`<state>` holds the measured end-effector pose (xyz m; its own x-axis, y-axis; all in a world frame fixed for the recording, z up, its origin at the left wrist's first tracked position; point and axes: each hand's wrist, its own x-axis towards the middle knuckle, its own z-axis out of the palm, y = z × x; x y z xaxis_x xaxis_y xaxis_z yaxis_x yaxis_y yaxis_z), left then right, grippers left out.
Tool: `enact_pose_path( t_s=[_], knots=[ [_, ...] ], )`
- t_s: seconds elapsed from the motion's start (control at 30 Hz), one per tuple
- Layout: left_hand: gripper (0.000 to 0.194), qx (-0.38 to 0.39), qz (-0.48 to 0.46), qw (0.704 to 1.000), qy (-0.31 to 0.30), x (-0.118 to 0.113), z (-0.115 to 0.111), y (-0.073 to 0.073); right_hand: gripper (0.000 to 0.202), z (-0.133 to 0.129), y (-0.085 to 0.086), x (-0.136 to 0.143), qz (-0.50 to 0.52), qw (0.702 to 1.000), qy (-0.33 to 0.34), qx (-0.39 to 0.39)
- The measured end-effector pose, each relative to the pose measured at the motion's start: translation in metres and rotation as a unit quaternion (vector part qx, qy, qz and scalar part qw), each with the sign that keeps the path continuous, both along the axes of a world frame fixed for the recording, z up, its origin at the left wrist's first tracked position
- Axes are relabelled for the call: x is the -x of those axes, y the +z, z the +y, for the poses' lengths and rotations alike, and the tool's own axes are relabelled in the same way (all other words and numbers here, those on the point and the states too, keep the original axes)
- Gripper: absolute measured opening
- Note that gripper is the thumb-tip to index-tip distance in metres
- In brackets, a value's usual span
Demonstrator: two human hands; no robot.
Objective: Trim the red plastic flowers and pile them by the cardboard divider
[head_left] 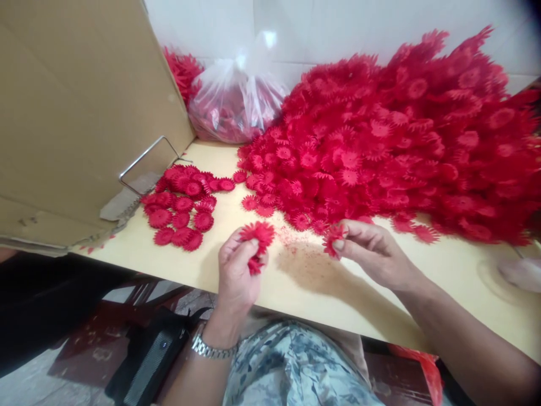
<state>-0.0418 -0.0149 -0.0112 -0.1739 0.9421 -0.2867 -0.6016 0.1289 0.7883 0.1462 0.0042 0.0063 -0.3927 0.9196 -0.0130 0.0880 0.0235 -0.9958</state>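
My left hand [240,270] is closed around a small bunch of red fabric-like flowers [260,237], thumb pressed on top, petals fanning out above and below the fingers. My right hand [372,251] pinches a single red flower [333,239] between thumb and fingertips, a short way above the pale table. The two hands are apart, with red crumbs [293,237] scattered on the tabletop between and behind them. Behind my right hand rises a large heap of the same toothed red flowers [359,152]. Left of my left hand lies a smaller group of compact red discs [181,208] with notched edges.
A tall cardboard box [84,113] stands at the left, a bent metal wire handle [146,160] beside it. Against the white wall sits a tied clear plastic bag [236,104] of red pieces. A black bag [146,355] lies below the table [338,304]. A blurred pale object [522,273] is at far right.
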Motion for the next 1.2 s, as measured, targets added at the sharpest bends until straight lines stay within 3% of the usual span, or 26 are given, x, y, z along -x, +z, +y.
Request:
enact_pose_path(
  t_s=[0.13,0.47,0.67,0.93,1.2],
  knots=[
    [0.010,0.013,0.040,0.996,-0.076,-0.003,-0.002,-0.002,0.029,0.003,0.005,-0.001,0.008,0.999,0.044,0.029],
    [0.007,-0.001,0.055,0.985,-0.164,-0.026,-0.004,-0.003,0.031,0.003,-0.004,0.008,0.038,0.993,0.087,0.076],
    [0.007,-0.003,0.101,0.983,-0.155,-0.026,-0.004,-0.008,0.034,0.003,-0.006,0.006,0.017,0.998,0.029,0.050],
    [0.010,-0.011,0.211,0.957,-0.197,-0.021,-0.007,-0.012,0.026,0.000,-0.006,0.012,0.014,0.997,-0.013,0.073],
    [0.014,-0.062,0.354,0.912,-0.197,-0.009,-0.008,-0.007,0.035,-0.001,-0.008,-0.001,-0.073,0.997,0.013,0.020]
  ],
)
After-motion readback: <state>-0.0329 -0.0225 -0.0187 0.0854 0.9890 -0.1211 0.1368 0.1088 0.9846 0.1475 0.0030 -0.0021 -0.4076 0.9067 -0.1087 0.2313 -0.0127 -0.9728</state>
